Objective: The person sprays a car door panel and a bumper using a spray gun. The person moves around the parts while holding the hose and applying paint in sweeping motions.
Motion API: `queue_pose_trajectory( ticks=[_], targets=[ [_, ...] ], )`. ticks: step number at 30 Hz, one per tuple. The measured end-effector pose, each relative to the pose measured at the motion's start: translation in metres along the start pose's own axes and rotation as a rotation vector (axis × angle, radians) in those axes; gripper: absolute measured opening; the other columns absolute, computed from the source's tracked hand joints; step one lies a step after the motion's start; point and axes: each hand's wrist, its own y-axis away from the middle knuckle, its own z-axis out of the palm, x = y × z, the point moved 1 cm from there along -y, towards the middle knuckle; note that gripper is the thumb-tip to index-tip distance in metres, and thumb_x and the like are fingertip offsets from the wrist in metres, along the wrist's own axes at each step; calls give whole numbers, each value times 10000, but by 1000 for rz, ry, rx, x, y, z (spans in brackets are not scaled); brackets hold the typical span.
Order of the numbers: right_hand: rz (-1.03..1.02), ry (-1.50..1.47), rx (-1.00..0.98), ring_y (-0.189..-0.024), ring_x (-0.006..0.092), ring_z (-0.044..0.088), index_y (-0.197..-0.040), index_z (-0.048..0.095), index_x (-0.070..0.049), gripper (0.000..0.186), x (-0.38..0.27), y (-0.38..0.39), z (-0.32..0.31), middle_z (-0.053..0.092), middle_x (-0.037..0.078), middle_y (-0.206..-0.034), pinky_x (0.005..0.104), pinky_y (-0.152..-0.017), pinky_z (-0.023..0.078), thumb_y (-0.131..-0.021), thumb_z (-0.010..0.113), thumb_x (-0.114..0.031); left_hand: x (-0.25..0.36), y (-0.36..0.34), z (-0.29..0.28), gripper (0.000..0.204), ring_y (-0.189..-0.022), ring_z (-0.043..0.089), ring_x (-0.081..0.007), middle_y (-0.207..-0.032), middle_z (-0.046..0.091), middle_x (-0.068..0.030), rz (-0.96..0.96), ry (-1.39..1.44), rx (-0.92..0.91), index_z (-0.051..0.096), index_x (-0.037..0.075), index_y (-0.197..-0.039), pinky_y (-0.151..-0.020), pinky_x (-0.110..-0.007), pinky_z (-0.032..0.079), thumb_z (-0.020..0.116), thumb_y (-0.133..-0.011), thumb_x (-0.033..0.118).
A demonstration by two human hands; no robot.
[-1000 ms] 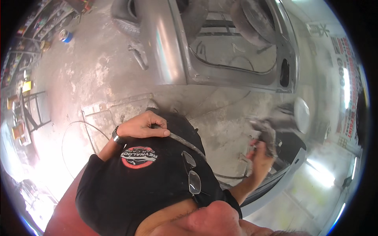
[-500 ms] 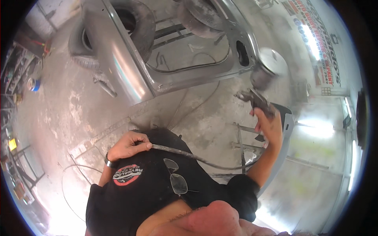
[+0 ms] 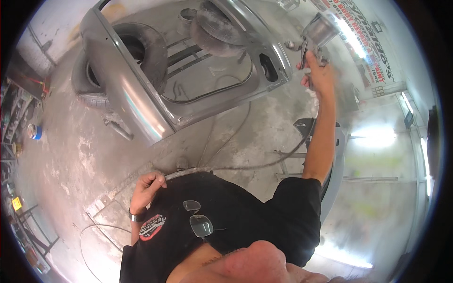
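My right hand (image 3: pixel 318 75) is stretched far out at the upper right, its fingers wrapped round the grip of a spray gun (image 3: pixel 304 53). A metal paint cup (image 3: pixel 322 29) sits on top of the gun. At my waist on the left, my left hand (image 3: pixel 148 188) pinches an air hose (image 3: pixel 226 168), which runs across to the right toward my outstretched arm. The gun is beyond the right end of a grey car door (image 3: pixel 137 104) with an open window frame, apart from it. Spray from the gun cannot be made out.
Tyres (image 3: pixel 155 52) and a drum-like round piece (image 3: pixel 217 30) are at the door's far side. Near my right arm stands another grey panel (image 3: pixel 337 146). A can with a blue band (image 3: pixel 34 131) and cluttered shelves (image 3: pixel 12 108) line the left. Hoses trail over the concrete floor (image 3: pixel 71 155).
My right hand has moved the spray gun up and away, past the door's right end. The hose now stretches farther right. My left hand still holds it, slightly lower and more to the left.
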Motion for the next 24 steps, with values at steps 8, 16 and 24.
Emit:
queue_pose_trajectory(
  ticks=[8, 16, 24],
  targets=[
    [241, -47, 424, -424, 157, 558, -1009, 619, -6, 417, 155, 29, -73, 642, 96, -738, 269, -334, 379, -949, 637, -418, 6, -16, 2, 307, -668, 501, -40, -722, 622, 36, -62, -119, -64, 681, 41, -796, -601, -221, 375, 628, -988, 275],
    [238, -281, 234, -408, 140, 535, -1046, 641, -7, 376, 163, 152, -58, 645, 77, -757, 262, -371, 400, -981, 606, -376, 46, -27, 29, 356, -657, 497, -63, -710, 613, 29, -250, -461, -198, 689, 28, -816, -578, -251, 386, 627, -979, 338],
    [219, -141, 151, -429, 124, 535, -1109, 627, 13, 397, 165, 159, -19, 686, 81, -861, 245, -398, 392, -998, 585, -367, 39, -25, 50, 361, -648, 470, -46, -692, 581, 40, -221, -420, -147, 700, 37, -819, -574, -247, 367, 633, -981, 353]
  ],
)
